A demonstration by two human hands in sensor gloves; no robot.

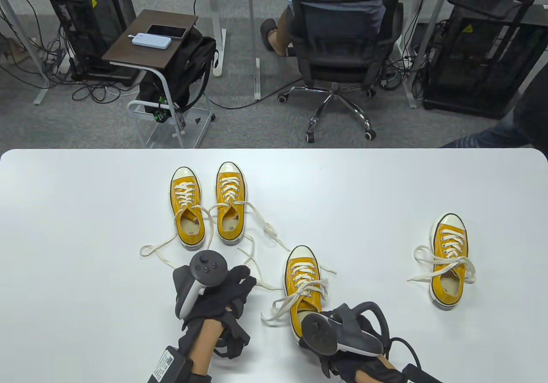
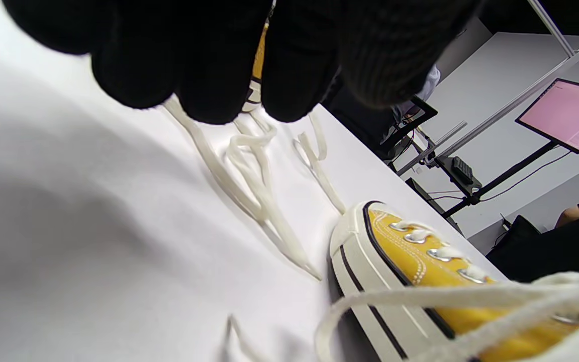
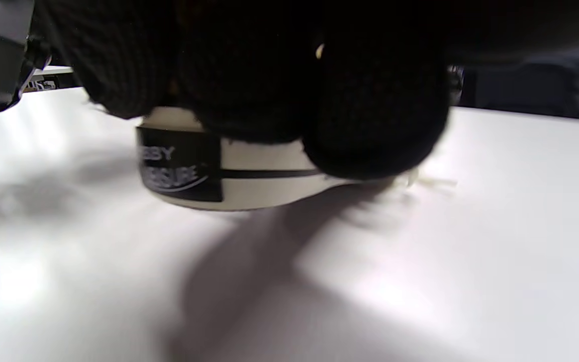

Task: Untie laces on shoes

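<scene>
Four yellow canvas sneakers sit on a smooth white table (image 1: 64, 229): an unlaced pair (image 1: 208, 205) at centre, a nearer shoe (image 1: 304, 286) and a far-right shoe (image 1: 448, 261), both bow-tied. Loose cream flat laces (image 1: 257, 267) trail between them. The black-gloved right hand (image 1: 342, 336) grips the nearer shoe's rubber heel (image 3: 229, 171); the left hand (image 1: 218, 289) hovers relaxed, fingers (image 2: 229, 75) above the laces. Behind, a person sits in a black mesh office chair (image 1: 342, 49).

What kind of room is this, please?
Probably an office or lab: a person sits on a swivel chair at a desk, computer towers stand on the carpet, and a monitor glows nearby.
</scene>
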